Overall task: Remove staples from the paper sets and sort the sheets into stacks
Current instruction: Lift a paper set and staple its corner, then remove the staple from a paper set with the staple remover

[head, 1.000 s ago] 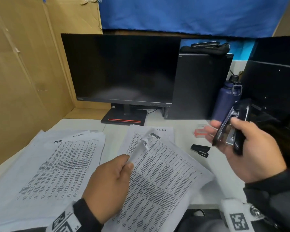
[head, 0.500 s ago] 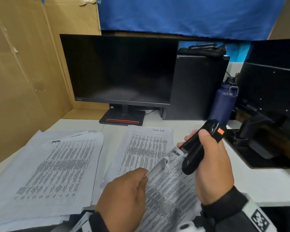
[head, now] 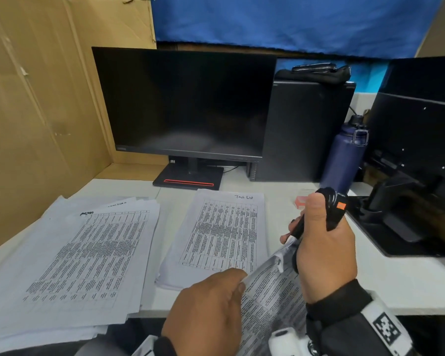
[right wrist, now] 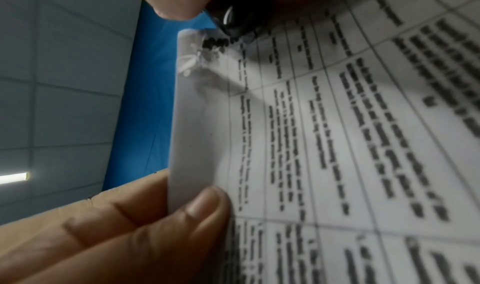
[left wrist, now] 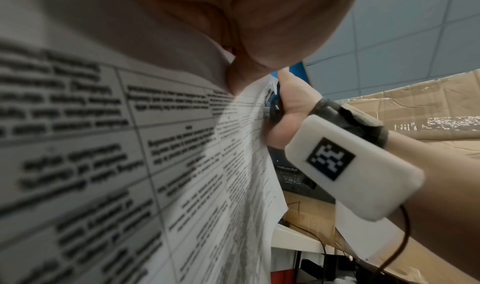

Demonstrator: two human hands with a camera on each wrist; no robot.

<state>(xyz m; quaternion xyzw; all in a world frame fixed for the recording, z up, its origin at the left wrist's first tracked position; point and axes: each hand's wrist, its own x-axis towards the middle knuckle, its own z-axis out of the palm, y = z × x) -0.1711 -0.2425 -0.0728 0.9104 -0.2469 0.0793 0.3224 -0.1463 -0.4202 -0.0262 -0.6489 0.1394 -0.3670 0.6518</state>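
Left grip [head: 211, 304] pinching stapled paper set [head: 270, 299] above surface's [head: 409, 283] front edge, right grip [head: 324, 242] clasping black stapler [head: 330, 214] at its corner.

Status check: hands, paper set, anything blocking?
Left hand pinches paper set. Right hand grips black stapler at its curled corner. Nothing blocking.

A white desk [head: 409, 283] carries a dark monitor [head: 185, 98] on a black stand with a red strip, towards its back edge. Just beside it stands a black computer tower [head: 303, 129], then a navy bottle [head: 344, 152]. Brown cardboard [head: 36, 98] walls off the left edge; blue cloth [head: 280, 21] hangs behind. Overhead, grey ceiling tiles [left wrist: 420, 31] and a lit strip light [right wrist: 14, 177].
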